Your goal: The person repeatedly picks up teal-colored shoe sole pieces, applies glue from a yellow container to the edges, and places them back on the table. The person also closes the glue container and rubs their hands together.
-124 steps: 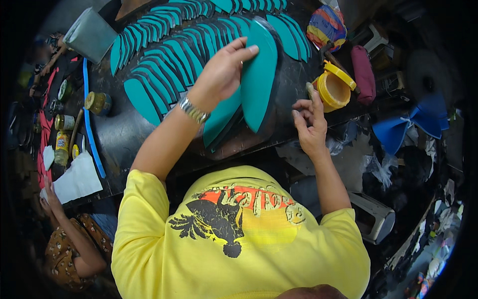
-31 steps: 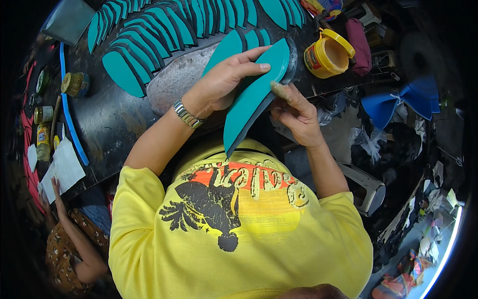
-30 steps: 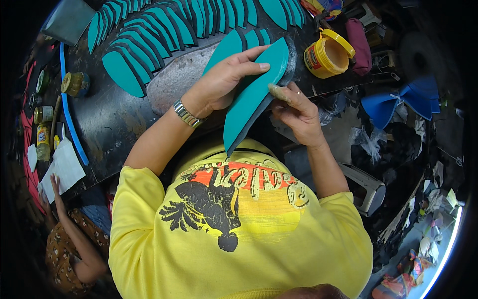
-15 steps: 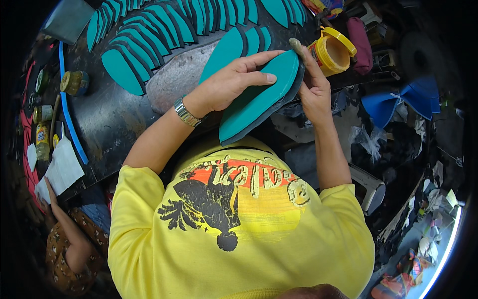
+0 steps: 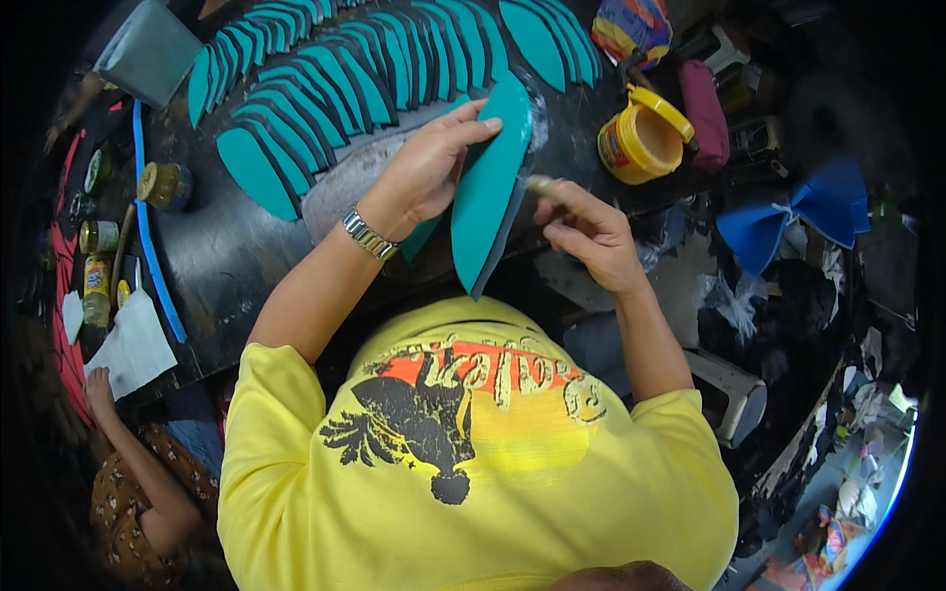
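Note:
My left hand (image 5: 426,169) is closed on the upper part of a teal and black shoe insole (image 5: 485,202), thumb on the teal face. The insole is held nearly upright over the front edge of the bench, its dark layer showing along the right side. A whitish smear marks that side near the top. Just right of the insole is my right hand (image 5: 594,236), its index finger stretched toward the dark edge and thumb apart; the fingertip is coated or covered and blurred. Behind the left hand lies a grey slab (image 5: 340,192), partly hidden. Fanned rows of similar insoles (image 5: 258,169) lie beyond it.
An open yellow tub (image 5: 631,163) with its lid tipped back stands at the right, beside a maroon roll (image 5: 703,116). Jars (image 5: 164,187) and a blue strip (image 5: 148,236) are at the left. Another person's arm (image 5: 148,473) reaches in near a white sheet (image 5: 136,345).
My right hand has come off the insole's upper edge and moved down toward me. The insole has turned more upright in my left hand. The view has shifted slightly.

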The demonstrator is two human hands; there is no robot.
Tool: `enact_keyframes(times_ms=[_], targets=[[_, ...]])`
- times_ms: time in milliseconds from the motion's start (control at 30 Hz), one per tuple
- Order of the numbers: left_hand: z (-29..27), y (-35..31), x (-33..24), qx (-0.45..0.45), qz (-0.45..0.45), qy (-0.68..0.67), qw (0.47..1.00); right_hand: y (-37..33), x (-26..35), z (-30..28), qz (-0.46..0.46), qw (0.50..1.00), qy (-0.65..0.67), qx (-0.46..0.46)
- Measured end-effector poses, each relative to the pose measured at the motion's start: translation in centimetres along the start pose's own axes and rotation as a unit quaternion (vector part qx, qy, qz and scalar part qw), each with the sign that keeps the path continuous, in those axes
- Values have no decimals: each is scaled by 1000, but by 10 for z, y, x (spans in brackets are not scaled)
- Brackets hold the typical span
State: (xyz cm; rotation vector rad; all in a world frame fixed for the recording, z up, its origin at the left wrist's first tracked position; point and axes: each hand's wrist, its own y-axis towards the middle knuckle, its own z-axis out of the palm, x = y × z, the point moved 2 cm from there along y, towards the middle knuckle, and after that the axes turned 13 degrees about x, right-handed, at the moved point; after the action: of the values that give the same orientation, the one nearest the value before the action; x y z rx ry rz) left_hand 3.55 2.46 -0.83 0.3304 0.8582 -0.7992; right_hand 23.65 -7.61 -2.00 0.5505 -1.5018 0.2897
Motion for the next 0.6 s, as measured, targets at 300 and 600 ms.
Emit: enact_keyframes(times_ms=[300,600], targets=[[-70,90,-68,-85,74,141,984,17,-35,-36,-72,962,-32,-260],[-115,184,-59,-171,27,205,963,12,-54,-36,-39,963,4,-266]])
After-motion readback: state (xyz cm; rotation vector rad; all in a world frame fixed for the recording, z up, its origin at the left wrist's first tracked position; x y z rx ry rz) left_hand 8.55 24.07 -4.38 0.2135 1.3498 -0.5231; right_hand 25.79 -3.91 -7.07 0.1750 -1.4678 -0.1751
